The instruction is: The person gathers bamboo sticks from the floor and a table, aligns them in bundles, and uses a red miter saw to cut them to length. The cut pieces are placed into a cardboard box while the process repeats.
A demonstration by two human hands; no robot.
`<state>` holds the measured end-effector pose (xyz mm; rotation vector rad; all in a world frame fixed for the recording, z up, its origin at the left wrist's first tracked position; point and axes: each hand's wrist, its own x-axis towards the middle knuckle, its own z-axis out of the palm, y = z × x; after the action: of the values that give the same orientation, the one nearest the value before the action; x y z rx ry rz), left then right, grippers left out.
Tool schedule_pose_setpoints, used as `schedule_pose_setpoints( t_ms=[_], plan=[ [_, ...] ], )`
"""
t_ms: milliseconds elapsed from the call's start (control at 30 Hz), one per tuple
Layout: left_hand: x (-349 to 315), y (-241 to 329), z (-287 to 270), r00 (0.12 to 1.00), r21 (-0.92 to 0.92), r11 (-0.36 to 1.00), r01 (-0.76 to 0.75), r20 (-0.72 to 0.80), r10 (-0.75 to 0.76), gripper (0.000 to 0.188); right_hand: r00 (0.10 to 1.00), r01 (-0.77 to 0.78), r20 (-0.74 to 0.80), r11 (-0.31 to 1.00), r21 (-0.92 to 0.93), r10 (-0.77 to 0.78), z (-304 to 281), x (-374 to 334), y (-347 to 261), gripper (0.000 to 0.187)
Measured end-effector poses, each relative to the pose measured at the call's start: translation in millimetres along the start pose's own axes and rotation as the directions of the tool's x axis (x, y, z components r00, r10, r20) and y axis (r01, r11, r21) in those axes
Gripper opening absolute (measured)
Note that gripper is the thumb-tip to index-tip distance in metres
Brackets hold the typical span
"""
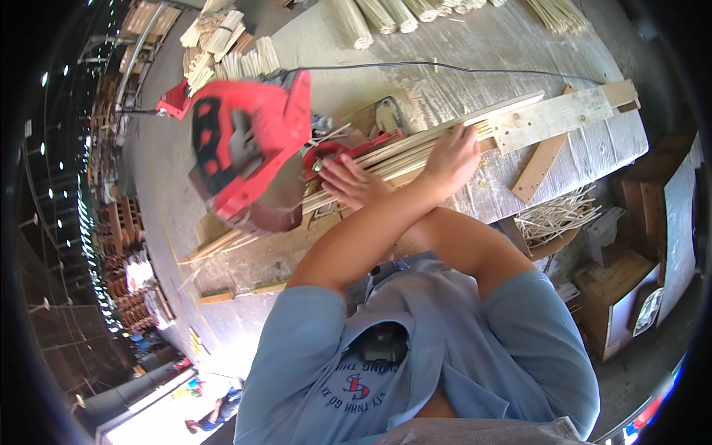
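Note:
My forearms cross over a bundle of thin pale wooden strips [400, 157] lying along a wooden fence. My left hand [454, 157] reaches across to the right, its fingers curled round the bundle near the right end. Beneath that arm, my right hand [354, 183] stretches left, lying on the strips with its fingers extended and apart. Just left of those fingers stands a red miter saw [252, 148]. Its head looks raised and slightly blurred, and its round blade [278, 196] shows under the guard, close to the strips.
A pale board [552, 119] extends the fence rightward. Bundled sticks [386, 15] lie at the table's far side, and more are stacked at far left [219, 44]. A black cable [445, 67] crosses the table. Offcuts fill a container [556, 219] at right.

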<state>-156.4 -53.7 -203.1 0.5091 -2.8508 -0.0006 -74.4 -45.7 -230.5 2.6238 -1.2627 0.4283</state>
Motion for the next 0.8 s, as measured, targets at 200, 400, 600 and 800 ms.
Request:
schedule_pose_setpoints(
  t_ms=[200,400,600,800],
  plan=[
    [-35.0,5.4,-32.0,0.973,-0.515,0.852,0.092,-0.134,-0.186,0.023,0.994,-0.091,-0.061,0.992,-0.09,0.085,17.8,6.1,-1.5,0.059],
    [-206.4,-43.5,-104.7,0.871,-0.641,0.768,-0.023,-0.39,-0.299,0.015,0.977,-0.11,-0.203,0.973,-0.201,0.069,29.7,6.3,4.4,0.049],
    [-336.3,-149.8,-107.6,0.805,-0.225,0.919,0.324,-0.444,-0.393,0.022,0.992,-0.113,0.038,0.982,-0.15,0.12,1.4,17.3,-9.9,0.042],
    [-332.3,-191.3,-96.0,0.887,-0.224,0.949,0.223,-0.358,-0.293,0.025,0.989,-0.125,0.049,0.97,-0.207,0.138,7.8,18.9,-15.7,0.028]
  ],
)
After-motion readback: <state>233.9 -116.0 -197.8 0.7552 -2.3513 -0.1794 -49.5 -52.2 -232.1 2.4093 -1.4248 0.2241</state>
